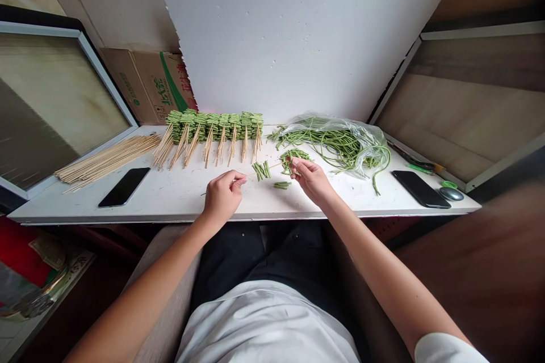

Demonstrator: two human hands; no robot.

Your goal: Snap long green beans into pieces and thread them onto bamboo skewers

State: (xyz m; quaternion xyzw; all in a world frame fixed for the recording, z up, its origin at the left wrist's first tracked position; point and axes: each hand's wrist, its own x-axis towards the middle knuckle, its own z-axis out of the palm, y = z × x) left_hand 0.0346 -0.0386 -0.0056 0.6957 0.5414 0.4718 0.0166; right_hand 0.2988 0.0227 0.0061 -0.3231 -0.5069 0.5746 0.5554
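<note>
My left hand [223,195] pinches a thin wooden skewer [272,165], whose blunt end pokes out past the hand. Several short pieces of long green bean [261,170] sit threaded on the skewer between my hands. My right hand [313,180] pinches at the skewer's far end, apparently on a bean piece, beside a heap of cut beans [293,157]. A few loose pieces [281,185] lie just below it. A row of finished bean skewers [213,127] lies along the back of the white table [183,205].
A bundle of bare skewers [106,161] and a black phone [124,187] lie at the left. To the right are a plastic bag of long beans [336,144], a second phone [420,189] and small tools [415,159]. A white foam board [293,45] stands behind.
</note>
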